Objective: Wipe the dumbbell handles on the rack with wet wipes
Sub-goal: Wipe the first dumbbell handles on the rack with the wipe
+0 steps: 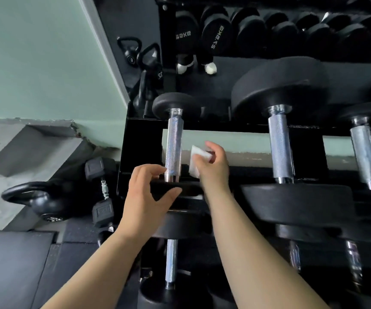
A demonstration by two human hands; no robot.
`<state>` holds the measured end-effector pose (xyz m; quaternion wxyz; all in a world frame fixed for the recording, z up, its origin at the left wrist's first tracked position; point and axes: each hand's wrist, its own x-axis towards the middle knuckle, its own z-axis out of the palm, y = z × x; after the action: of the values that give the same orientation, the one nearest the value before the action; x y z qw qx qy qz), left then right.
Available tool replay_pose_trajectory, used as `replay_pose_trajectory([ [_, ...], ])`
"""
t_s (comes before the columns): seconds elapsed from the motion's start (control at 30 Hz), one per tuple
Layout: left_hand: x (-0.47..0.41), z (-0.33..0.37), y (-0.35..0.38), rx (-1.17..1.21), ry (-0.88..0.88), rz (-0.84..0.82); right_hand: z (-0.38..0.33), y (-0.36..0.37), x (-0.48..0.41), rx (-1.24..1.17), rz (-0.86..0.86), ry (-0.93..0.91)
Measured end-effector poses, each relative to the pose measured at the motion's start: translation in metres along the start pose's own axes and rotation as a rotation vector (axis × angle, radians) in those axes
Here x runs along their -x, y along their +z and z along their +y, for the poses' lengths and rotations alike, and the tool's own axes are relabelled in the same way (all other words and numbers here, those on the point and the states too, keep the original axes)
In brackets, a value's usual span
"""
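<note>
We take the leftmost handle (173, 148) on the rack (142, 152) as reference. Our right hand (213, 166) pinches the folded wet wipe (199, 160) just right of it, apparently clear of the steel. Our left hand (146, 192) curls round the near head (186, 189) below that handle. We cannot tell whether this handle is wiped. We judge the second handle (280, 146) and third handle (365, 152), farther right, still outstanding.

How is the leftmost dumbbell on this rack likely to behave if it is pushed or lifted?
The dumbbell probably feels heavy for its size, given its thick black heads and metal handle. Its round heads suggest it could roll when pushed. The handle's knurling should resist slipping, even damp.
</note>
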<state>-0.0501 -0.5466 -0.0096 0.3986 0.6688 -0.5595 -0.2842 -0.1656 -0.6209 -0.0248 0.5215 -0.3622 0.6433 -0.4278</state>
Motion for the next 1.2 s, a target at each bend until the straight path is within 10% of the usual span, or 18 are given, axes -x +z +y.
replay_pose_trajectory([
  [0.53,-0.004,0.0,-0.005,-0.018,-0.068,-0.072,-0.005,0.003,0.005,0.012,-0.245,0.075],
  [1.2,-0.004,-0.005,-0.008,0.057,-0.013,-0.085,-0.039,0.027,-0.024,0.202,-0.127,-0.138],
])
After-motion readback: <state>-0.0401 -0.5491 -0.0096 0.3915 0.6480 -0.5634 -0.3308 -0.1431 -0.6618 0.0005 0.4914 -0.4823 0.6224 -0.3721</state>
